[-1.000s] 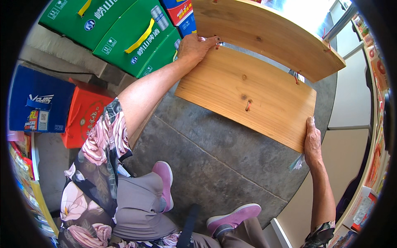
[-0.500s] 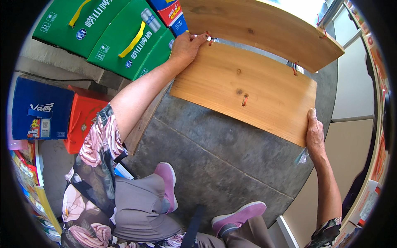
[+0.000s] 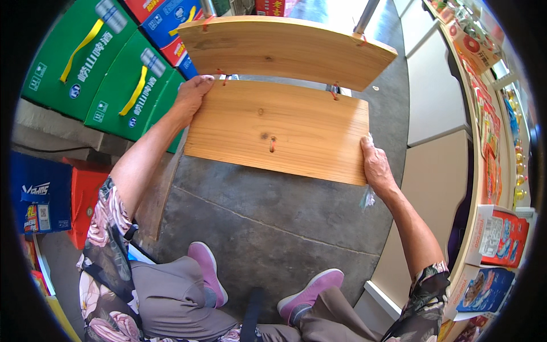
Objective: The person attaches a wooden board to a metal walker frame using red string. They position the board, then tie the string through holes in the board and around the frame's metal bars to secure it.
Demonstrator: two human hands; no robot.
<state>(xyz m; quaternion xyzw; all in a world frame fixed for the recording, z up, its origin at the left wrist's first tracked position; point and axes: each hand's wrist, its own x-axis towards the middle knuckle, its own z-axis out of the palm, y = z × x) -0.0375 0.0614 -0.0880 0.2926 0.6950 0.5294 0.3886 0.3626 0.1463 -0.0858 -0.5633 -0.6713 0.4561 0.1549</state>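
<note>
A flat wooden board [image 3: 285, 119] with knots and a slot lies in front of me. My left hand [image 3: 192, 101] grips its far left corner, thumb on top. On the right edge my right hand [image 3: 377, 166] is closed, fingers hidden beneath. A pale, crumpled bit of cloth or plastic [image 3: 367, 198] hangs by that hand. Just beyond, a second wooden board [image 3: 285, 56] stands on edge, tilted. Red cord [image 3: 335, 96] shows at holes in both boards, and metal tubing [image 3: 366, 17] rises behind the upper one.
Green cartons with yellow handles [image 3: 114, 74] are stacked at the left, above a blue box [image 3: 43, 191] and a red box [image 3: 82, 199]. A beige cabinet [image 3: 430, 199] and shelves of packaged goods [image 3: 484, 125] line the right. Grey floor [image 3: 239, 228] lies under my pink shoes.
My view has swung to the right, so boards, cartons and floor sit further left, and more shelving shows. Both hands keep their hold on the lower board.
</note>
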